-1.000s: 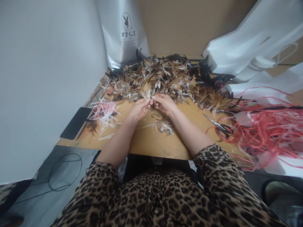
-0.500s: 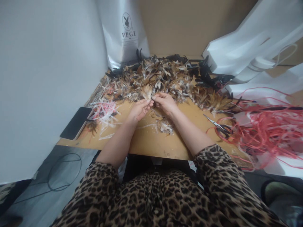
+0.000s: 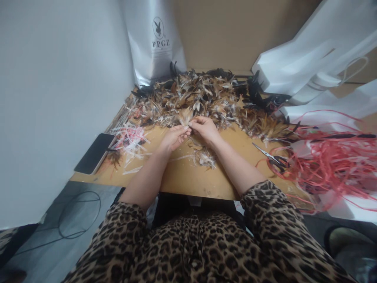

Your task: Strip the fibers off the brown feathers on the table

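My left hand [image 3: 173, 137] and my right hand [image 3: 205, 129] meet fingertip to fingertip at the middle of a wooden table [image 3: 188, 179]. Both are closed in a pinch on a small tan tuft of feathers [image 3: 185, 116] that fans up and away from them. Just beyond lies a wide pile of brown, white and black feathers [image 3: 212, 96]. A small clump of loose feathers [image 3: 204, 157] lies on the table under my right wrist.
Scissors [image 3: 271, 157] lie to the right beside a tangle of red string [image 3: 332, 165]. A dark phone [image 3: 94, 153] and pink-white strips [image 3: 131, 137] are at the left. A silver bag [image 3: 156, 43] stands behind; white bags [image 3: 312, 59] lie at the right.
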A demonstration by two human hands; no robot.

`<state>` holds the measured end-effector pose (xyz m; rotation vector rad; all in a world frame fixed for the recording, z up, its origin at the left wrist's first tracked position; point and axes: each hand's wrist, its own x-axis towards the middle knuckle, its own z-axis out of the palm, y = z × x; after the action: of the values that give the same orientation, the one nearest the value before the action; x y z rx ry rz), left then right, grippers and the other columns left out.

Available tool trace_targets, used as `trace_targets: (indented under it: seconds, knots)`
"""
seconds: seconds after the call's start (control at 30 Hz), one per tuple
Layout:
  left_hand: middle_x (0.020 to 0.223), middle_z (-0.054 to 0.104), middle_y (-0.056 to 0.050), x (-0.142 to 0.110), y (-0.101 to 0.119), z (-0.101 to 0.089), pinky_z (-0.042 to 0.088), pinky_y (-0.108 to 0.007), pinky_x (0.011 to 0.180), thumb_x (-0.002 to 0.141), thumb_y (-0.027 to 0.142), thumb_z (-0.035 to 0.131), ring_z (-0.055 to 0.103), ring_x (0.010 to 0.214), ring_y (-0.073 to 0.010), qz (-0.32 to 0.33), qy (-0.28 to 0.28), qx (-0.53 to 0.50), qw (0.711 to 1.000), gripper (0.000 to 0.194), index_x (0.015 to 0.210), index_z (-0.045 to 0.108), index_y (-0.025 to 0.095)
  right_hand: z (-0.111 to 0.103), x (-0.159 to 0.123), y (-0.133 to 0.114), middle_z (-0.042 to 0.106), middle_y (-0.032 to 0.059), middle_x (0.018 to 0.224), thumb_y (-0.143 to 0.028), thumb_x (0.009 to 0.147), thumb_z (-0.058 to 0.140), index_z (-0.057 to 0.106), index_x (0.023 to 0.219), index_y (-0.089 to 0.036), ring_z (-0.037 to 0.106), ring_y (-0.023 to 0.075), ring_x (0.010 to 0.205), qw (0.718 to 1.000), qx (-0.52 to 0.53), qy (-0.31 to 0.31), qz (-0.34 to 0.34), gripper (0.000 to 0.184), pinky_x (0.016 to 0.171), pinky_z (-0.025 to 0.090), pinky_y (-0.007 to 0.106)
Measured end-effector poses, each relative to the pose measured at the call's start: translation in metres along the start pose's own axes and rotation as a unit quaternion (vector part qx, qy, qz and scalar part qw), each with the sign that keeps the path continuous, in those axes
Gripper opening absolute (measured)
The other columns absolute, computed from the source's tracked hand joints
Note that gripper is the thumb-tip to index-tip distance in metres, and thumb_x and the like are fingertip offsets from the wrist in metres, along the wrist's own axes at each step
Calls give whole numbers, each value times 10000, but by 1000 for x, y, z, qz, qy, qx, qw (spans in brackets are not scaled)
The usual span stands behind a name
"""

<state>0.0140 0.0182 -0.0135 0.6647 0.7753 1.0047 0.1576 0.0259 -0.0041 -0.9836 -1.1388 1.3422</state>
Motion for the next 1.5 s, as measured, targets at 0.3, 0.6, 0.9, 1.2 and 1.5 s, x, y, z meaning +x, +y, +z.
trace_targets:
  seconds: [0.3,0.6,0.9,1.2,1.5]
  knots:
    - [764,719,-61,-2,2,2,457,-117,533,766,67,650,624,568,-36,47,51,-6,998,24,745,647,79,-19,4,-27,615,-19,588,-373,732,731,636,781,-129,513,41,472,965,165,-78,188,266,472,452,153]
    - [900,729,-89,-2,1,1,471,-137,564,742,73,672,660,644,-66,58,38,-4,998,31,772,666,80,-24,4,-37,616,-12,592,-360,814,651,634,785,-119,500,30,455,949,209,-101,214,244,459,453,130]
    - [927,728,-85,-6,4,2,488,-162,624,714,108,709,673,708,-87,101,-7,25,995,55,752,670,101,-26,3,-47,585,-20,570,-342,818,638,619,764,-124,433,16,411,947,212,-89,223,225,399,418,107]
    - [682,680,-36,-6,5,4,489,-137,638,738,69,680,644,634,-61,77,5,-2,997,36,727,655,93,-19,3,-42,658,-2,667,-310,769,686,629,806,-152,549,50,510,965,194,-64,167,172,502,504,151]
    - [780,669,-19,-6,17,2,503,-76,663,856,27,500,633,689,-18,16,58,-164,985,177,792,636,121,-16,-2,-29,585,-28,560,-199,647,708,691,743,-141,463,72,500,981,-186,-28,-42,113,494,380,200]
